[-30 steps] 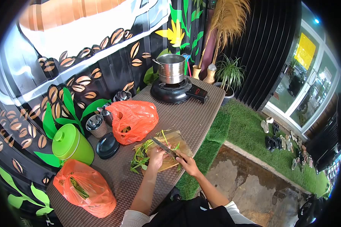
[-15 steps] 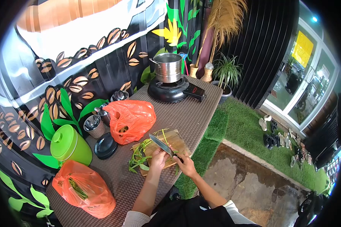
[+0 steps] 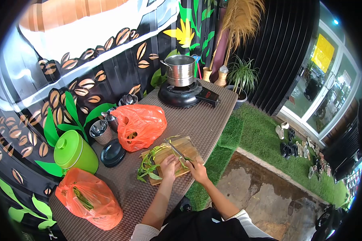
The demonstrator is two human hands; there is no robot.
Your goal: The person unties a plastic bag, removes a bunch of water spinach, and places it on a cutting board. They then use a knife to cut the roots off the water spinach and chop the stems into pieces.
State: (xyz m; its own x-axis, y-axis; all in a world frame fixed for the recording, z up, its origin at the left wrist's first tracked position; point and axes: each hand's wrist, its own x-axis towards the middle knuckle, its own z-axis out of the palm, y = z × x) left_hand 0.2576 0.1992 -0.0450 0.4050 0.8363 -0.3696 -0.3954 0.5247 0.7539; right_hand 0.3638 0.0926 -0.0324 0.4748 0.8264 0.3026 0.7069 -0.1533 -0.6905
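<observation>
A wooden cutting board (image 3: 193, 150) lies near the table's edge, with leafy green stems (image 3: 148, 165) spread over its left side and onto the table. My right hand (image 3: 198, 172) is closed round the handle of a kitchen knife (image 3: 175, 150). The blade points away to the upper left, low over the board. Just left of the knife, my left hand (image 3: 168, 166) has its fingers curled on green stems at the board; bits of green show between both hands. The fingertips are partly hidden.
Behind the board sits an orange plastic bag (image 3: 142, 125); another orange bag (image 3: 90, 203) with greens stands at the near left. A green lidded container (image 3: 74, 154), dark plates (image 3: 113, 153), cups of utensils (image 3: 100, 132) and a pot (image 3: 179, 72) on a portable stove (image 3: 179, 96) share the table (image 3: 185, 120).
The knife has come down from a raised, broadside angle to an edge-on position closer to the board. My right hand has turned with it; my left hand has shifted slightly.
</observation>
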